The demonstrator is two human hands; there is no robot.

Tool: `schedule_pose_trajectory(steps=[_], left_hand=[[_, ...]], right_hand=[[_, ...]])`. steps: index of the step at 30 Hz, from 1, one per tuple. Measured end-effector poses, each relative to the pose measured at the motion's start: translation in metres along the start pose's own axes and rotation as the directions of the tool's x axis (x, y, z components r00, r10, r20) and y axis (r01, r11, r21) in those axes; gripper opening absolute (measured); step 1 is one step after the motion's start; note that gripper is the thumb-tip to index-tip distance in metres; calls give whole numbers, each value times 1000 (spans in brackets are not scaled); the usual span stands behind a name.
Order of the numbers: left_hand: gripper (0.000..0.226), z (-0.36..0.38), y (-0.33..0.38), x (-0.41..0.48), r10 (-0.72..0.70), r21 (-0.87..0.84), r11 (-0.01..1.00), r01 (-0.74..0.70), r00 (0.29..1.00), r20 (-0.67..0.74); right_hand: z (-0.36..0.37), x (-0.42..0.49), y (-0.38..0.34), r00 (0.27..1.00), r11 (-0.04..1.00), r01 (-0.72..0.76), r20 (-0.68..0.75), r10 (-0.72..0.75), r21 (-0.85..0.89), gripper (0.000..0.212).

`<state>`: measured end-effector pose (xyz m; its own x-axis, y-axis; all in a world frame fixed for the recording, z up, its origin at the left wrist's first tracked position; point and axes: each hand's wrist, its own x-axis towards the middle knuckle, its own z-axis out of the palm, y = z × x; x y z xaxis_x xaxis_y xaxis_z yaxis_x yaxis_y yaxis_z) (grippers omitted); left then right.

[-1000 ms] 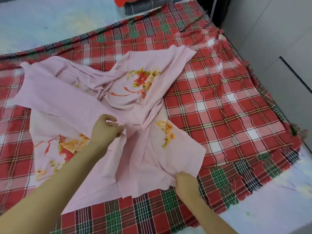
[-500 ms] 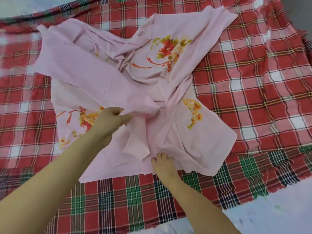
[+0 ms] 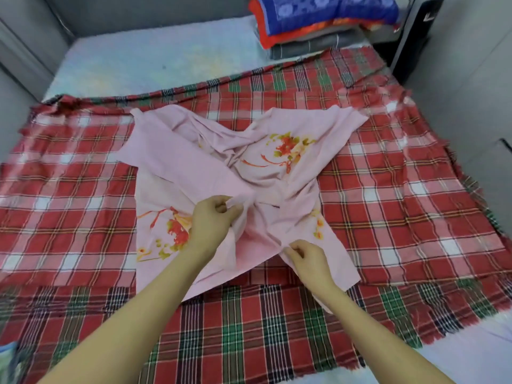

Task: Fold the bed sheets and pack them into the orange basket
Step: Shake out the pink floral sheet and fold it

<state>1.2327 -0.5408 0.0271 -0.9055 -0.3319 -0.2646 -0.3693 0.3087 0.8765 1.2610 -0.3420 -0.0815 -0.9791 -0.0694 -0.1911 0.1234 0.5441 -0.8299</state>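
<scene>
I had the pink sheet (image 3: 180, 162) bunched mid-frame on the plaid cloth (image 3: 388, 206), my left hand (image 3: 211, 223) pinching a central fold, my right hand (image 3: 308, 259) pinching its lower edge, and judged that pulling mismatched layers could twist it further instead of flattening it.

Reaches forward and down with both bare arms, each closed on cloth.
Extends the left forearm from the lower left diagonally up to the left grip (image 3: 213, 220), back of the hand up, fingers curled round a bunched fold of the pink sheet (image 3: 177, 162). Extends the right forearm from the lower right to the right grip (image 3: 306, 257), set nearer the body and just right of the left, fingertips pinching a sheet edge, wrist straight.
</scene>
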Motion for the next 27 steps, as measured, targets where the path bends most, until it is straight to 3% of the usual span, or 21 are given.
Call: schedule_pose_trajectory(steps=[2, 7, 11, 14, 20, 27], left_hand=[[10, -10, 18, -14, 14, -13, 1000, -14, 1000, 22], [27, -37, 68, -43, 167, 26, 985, -169, 984, 59], [26, -62, 116, -77, 260, -107, 963, -248, 959, 110], [34, -76, 145, -104, 308, -176, 945, -276, 932, 190], [24, -110, 189, -167, 396, -221, 905, -364, 910, 125], [22, -136, 188, -190, 330, -196, 931, -307, 939, 98]], right_hand=[[-23, -7, -38, 998, 999, 51, -32, -51, 12, 52], [-79, -25, -131, 969, 977, 171, -203, -143, 126, 52], [-109, -61, -209, 911, 923, 356, -273, -308, 146, 48], [-115, -83, -244, 868, 896, 439, -288, -404, 67, 40], [-123, -125, -298, 780, 828, 556, -295, -551, -76, 32], [-109, -154, -326, 762, 801, 574, -249, -598, -169, 36]])
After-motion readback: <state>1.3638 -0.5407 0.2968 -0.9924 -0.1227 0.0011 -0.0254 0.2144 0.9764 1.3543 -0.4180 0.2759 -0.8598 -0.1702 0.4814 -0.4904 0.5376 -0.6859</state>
